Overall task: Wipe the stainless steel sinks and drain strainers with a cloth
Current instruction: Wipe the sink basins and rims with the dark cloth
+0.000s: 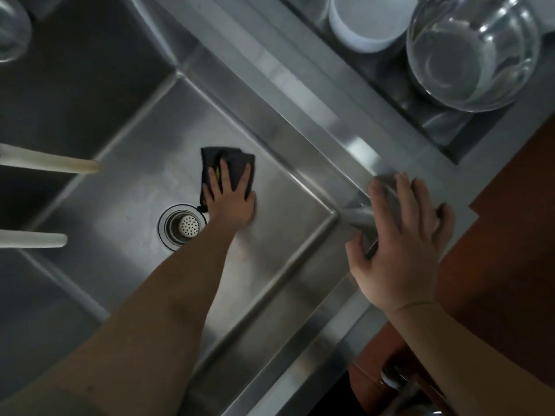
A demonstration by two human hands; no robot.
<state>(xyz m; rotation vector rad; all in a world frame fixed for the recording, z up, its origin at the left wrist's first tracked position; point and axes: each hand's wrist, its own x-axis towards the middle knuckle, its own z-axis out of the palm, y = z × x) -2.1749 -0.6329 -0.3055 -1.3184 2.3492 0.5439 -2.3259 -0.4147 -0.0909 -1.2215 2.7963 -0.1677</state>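
- The dark cloth (223, 169) lies flat on the sink (144, 163) floor, at 1 o'clock from the drain strainer (188, 226).
- Left hand (229, 195) presses it, fingers (225, 175) spread.
- Soft, limp, light; likely slides easily on the steel, so press palm-flat at its centre.
- Right hand (402, 235) rests on the sink rim, fingers spread.

arms: two, bare to elbow | sleeves: none visible | grips (231, 202) (402, 244): ungloved

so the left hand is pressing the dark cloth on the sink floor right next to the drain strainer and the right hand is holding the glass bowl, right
Not quite. In the head view the right hand rests flat on the corner of the sink rim, well away from the glass bowl. The left hand does press the dark cloth on the sink floor beside the drain strainer.
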